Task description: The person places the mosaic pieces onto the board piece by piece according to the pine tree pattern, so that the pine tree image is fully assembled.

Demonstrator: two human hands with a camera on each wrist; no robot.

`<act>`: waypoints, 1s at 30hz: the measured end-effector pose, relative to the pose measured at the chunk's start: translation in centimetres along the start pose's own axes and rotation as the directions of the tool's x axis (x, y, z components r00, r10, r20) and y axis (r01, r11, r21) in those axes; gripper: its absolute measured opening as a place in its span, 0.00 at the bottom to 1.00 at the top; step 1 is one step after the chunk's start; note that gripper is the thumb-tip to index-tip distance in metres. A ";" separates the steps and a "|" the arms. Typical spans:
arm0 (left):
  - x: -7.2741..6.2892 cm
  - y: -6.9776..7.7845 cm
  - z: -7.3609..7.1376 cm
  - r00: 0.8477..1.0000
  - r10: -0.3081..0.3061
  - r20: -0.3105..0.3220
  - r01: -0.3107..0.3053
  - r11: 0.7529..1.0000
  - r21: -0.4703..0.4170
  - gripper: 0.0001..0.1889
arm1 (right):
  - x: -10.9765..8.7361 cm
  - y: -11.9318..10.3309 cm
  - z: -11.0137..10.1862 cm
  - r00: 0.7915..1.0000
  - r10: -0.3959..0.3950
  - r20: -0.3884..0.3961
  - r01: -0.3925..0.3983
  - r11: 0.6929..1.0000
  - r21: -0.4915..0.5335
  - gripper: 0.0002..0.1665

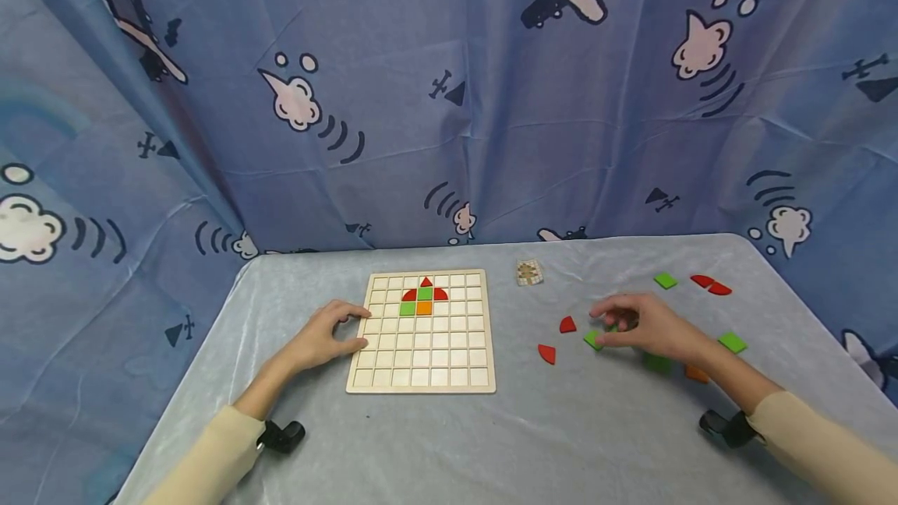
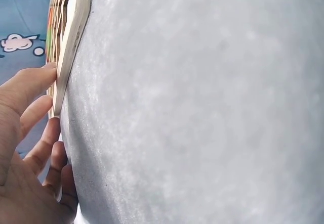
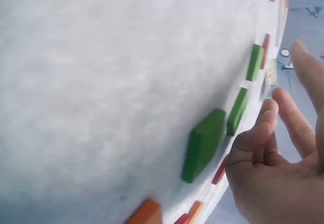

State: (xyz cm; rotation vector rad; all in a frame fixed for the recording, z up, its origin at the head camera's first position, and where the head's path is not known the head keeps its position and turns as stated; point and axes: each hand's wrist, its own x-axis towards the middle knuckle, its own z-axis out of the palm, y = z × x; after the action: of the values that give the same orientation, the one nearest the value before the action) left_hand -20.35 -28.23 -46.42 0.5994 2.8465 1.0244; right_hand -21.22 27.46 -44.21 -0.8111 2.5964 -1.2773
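1. A wooden grid board (image 1: 429, 377) lies left of the table's (image 1: 435, 450) middle, toward the far edge, bearing red, green and orange tiles (image 1: 425, 294).
2. The hands are well apart; the left hand (image 1: 324, 337) touches the board's left edge.
3. The right hand (image 1: 645, 324), fingers loosely bent, is among green pieces (image 1: 592, 340) toward the table's right edge; contact is unclear.

On my grey counter (image 1: 421, 446) lay a gridded wooden board (image 1: 429, 357), a small patterned card (image 1: 529, 272) to its right, and, farther right, loose red pieces (image 1: 546, 353), green pieces (image 1: 733, 342) and orange pieces (image 3: 146, 214).
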 end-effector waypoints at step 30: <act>0.1 -0.2 0.0 1.000 -0.001 0.003 0.001 1.000 -0.012 0.23 | 0.1 0.2 0.8 0.997 0.042 0.066 -0.038 0.997 -0.070 0.20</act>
State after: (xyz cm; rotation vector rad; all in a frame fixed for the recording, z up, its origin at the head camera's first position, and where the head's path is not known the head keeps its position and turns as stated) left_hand -20.47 -28.30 -46.53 0.5978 2.8356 1.0381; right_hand -21.09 26.98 -44.87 -0.7946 2.6022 -1.1365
